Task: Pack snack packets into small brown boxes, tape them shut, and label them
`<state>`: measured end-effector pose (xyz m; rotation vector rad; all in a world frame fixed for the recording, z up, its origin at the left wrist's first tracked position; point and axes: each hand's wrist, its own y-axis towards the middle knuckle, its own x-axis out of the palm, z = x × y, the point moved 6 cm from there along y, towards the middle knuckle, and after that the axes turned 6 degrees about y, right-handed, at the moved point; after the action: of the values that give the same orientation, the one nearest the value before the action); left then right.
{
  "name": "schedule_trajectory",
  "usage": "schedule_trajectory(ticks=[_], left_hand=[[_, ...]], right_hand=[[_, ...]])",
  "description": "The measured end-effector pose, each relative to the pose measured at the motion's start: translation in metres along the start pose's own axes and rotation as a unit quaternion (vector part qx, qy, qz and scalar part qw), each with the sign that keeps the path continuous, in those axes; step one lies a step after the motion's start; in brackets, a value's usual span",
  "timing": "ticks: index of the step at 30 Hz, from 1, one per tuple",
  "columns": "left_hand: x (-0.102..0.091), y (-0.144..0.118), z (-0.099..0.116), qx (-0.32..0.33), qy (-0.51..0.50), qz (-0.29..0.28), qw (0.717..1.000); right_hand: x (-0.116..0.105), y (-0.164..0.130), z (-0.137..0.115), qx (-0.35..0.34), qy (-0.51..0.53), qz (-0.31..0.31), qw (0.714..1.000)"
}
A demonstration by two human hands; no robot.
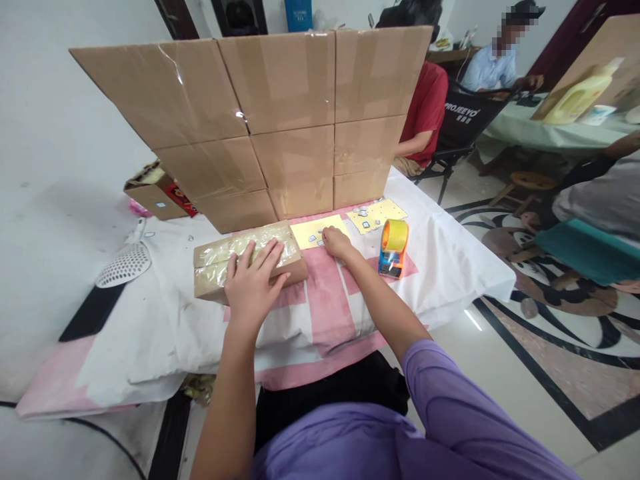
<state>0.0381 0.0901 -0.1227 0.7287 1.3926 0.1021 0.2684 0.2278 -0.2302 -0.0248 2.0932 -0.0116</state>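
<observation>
Two bare hands are working over the table in front of me, and I am reading them from near to far. The left hand [253,283] is lying flat, fingers spread, palm down on the taped cardboard parcel [247,261]; it is pressing on the top, not clamping round it. The parcel is sitting on the white and pink cloth [325,300] that is covering the table, its long side running left to right, its top wrapped in clear tape.

Just beyond the parcel's right end, the right hand [336,241] is reaching forward, fingers curled down onto the near yellow sheet [317,233], touching it among the small stickers on it. I cannot tell whether the fingertips are pinching one of the stickers. The two hands are apart, the parcel's right end lying between them.

To the right of that hand, an orange tape dispenser [393,248] with a yellow roll is standing on the cloth, apart from the hand. A second yellow sheet [377,215] is lying just behind it. At the far edge, a wall of stacked cardboard boxes [280,120] is standing upright. Left of the cloth, a white perforated scoop [124,265] is lying. Beyond the boxes, other people are sitting at another table.
</observation>
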Motion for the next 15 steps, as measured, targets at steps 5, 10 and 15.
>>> schedule_trajectory(ticks=[5,10,15], left_hand=[[0.0017,0.0,0.0006,0.008,0.009,0.01,1.0],[0.004,0.0,-0.0001,0.011,0.016,0.026,0.999],[0.007,-0.0004,-0.0009,0.026,0.025,0.035,0.999]], right_hand=[[0.0002,-0.0014,0.0,0.001,-0.015,0.011,1.0],[-0.0015,-0.005,-0.0016,-0.003,-0.025,0.016,1.0],[-0.0022,-0.0072,-0.0044,0.006,-0.04,0.027,0.999]])
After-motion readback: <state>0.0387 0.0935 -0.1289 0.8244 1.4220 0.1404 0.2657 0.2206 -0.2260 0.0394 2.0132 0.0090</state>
